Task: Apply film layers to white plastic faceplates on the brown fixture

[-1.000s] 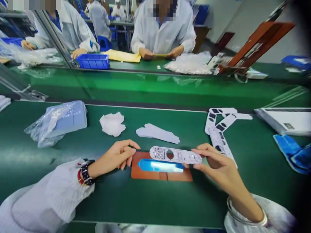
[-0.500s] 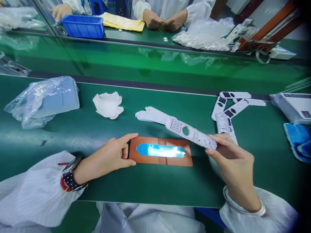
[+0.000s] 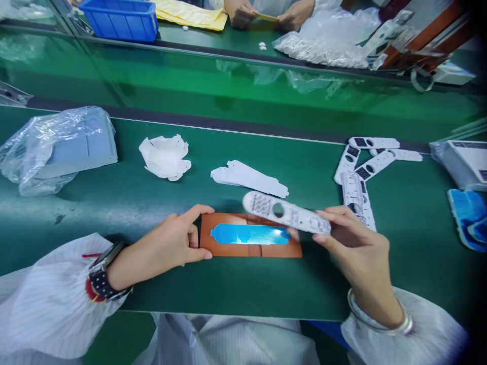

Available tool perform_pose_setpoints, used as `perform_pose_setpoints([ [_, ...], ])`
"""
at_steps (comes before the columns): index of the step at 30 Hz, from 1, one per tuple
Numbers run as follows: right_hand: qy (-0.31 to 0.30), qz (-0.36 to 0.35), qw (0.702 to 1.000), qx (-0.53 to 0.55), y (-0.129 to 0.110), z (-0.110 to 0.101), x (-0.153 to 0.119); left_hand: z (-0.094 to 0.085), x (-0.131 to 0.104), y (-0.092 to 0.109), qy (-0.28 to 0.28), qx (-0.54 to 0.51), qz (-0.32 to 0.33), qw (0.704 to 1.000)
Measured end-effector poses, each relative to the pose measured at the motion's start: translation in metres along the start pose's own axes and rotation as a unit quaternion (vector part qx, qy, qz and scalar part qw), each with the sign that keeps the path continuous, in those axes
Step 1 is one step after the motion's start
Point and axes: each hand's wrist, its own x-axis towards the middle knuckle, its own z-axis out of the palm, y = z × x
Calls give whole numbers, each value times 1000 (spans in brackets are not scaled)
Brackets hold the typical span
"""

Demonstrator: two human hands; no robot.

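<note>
My left hand (image 3: pixel 171 238) grips the left end of a flat orange-brown block (image 3: pixel 276 250), thumb at its lower corner and forefinger at its upper one. A shiny blue strip (image 3: pixel 243 234) with rounded left end lies on the block. Between the thumb and fingers of my right hand (image 3: pixel 353 243) is a long white plastic casing (image 3: pixel 297 215), pinched by its right end. It is tilted, hanging over the block's upper right part, its ribbed face and round hole showing. Just beyond it, thin white strips (image 3: pixel 247 178) lie stacked on the green table.
Several white casings (image 3: pixel 375 165) lie piled at the right, near a bagged white box (image 3: pixel 467 162) and a blue pad (image 3: pixel 470 218). Crumpled white pieces (image 3: pixel 165 157) and a plastic-wrapped stack (image 3: pixel 79 144) are at the left. Past the divider, a co-worker's hands (image 3: pixel 262 14) hold something yellow.
My right hand has brought the white casing left and slightly down, over the block, away from the thin white strips. My left hand keeps its grip; the camera view has shifted a little.
</note>
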Motion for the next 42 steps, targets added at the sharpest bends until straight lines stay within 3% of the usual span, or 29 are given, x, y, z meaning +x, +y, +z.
perform_pose_setpoints([
  [3, 3, 75, 991, 111, -1, -1, 0, 1, 1, 1, 10, -5, 4, 1000],
  [7, -99, 159, 964, 189, -9, -3, 0, 2, 3, 1, 21, -3, -9, 1000],
  [22, -96, 192, 955, 204, -12, -7, 0, 6, 5, -2, 39, 36, 16, 998],
  [27, -77, 106, 984, 117, -12, -5, 1, 5, 5, -2, 34, 11, 11, 999],
  [30, -104, 53, 992, 44, -13, 0, 1, 2, 3, 0, 22, -19, 3, 1000],
  [33, -133, 34, 991, -6, -12, 5, 1, -1, 0, 3, 13, -28, 6, 999],
  [42, -160, -1, 984, -83, -10, 11, 1, 9, 2, -3, 60, 0, 79, 995],
])
